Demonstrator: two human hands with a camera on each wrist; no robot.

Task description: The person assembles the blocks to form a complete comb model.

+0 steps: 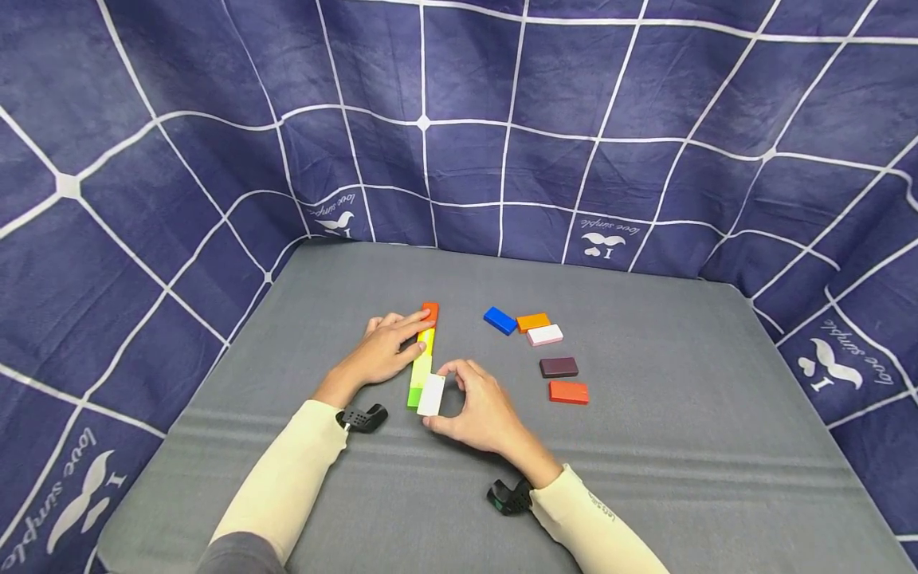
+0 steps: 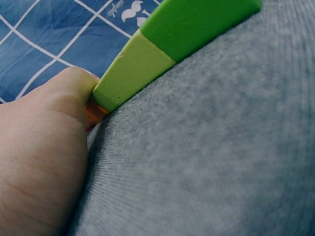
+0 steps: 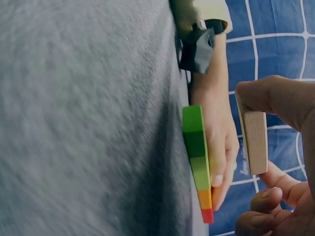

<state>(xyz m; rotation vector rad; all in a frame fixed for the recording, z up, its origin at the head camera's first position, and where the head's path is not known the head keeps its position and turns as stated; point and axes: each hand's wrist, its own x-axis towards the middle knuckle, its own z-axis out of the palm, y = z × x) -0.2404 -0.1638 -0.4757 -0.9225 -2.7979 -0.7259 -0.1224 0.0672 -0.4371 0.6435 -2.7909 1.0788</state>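
Note:
A row of coloured blocks runs away from me on the grey cloth: a green block (image 1: 413, 398) nearest, then a light green block (image 1: 421, 370), a yellow block (image 1: 426, 338) and an orange-red block (image 1: 430, 308) at the far end. My left hand (image 1: 383, 351) lies along the row's left side, its extended fingers touching the far blocks. Between thumb and fingertips my right hand (image 1: 484, 410) pinches a white-faced block (image 1: 432, 395), overlapping the green end in the head view. Bare wood shows on the narrow side of this wooden block (image 3: 256, 142) in the right wrist view.
To the right lie several loose blocks: a blue block (image 1: 500, 320), an orange block (image 1: 533, 322), a white-topped pink block (image 1: 545, 335), a dark maroon block (image 1: 559, 367) and a red-orange block (image 1: 569, 392). A blue gridded curtain (image 1: 466, 159) hangs behind the grey table (image 1: 645, 446).

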